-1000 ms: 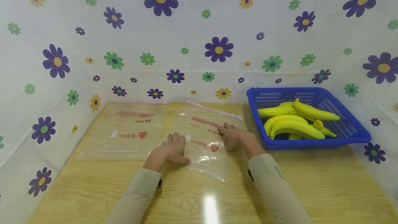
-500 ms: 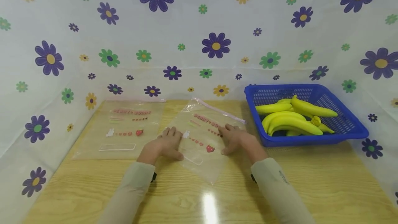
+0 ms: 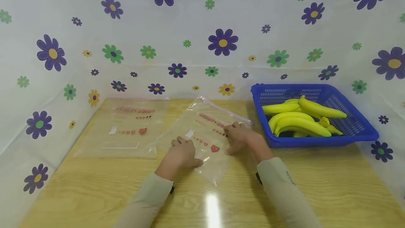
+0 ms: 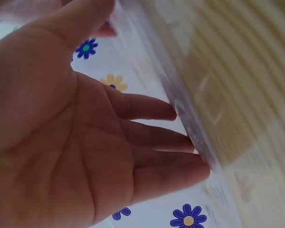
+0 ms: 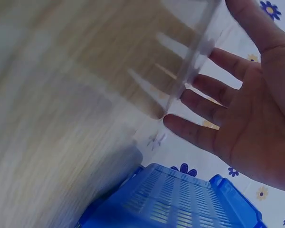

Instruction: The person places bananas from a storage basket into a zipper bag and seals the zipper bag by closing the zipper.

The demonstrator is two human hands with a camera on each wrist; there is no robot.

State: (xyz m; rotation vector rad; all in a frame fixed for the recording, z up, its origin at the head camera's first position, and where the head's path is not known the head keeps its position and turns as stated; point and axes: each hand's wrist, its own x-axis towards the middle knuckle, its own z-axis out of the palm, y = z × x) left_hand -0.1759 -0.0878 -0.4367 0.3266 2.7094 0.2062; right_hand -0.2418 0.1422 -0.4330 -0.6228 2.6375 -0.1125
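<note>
A clear zip bag [image 3: 205,157] printed with pink lettering, hearts, a white bunny and a strawberry lies turned at an angle on the wooden table. My left hand [image 3: 180,156] rests its fingertips on the bag's left side, thumb spread towards the lower part. On the right side, my right hand [image 3: 242,138] touches the bag with its fingers spread. Both wrist views show fairly straight fingers [image 4: 156,135] meeting the film, with nothing gripped. A second bag [image 3: 120,145] with the same print lies flat to the left, close beside the first.
A blue plastic basket [image 3: 351,140] holding several yellow bananas [image 3: 300,126] stands at the right, near my right hand. White cloth [image 3: 190,17] with printed flowers encloses the back and sides of the wooden table [image 3: 177,200].
The bag between my hands has turned slightly, its zip end shifting right. My left hand moved left with the bag's edge, then back right onto it. The right hand stays at the right side.
</note>
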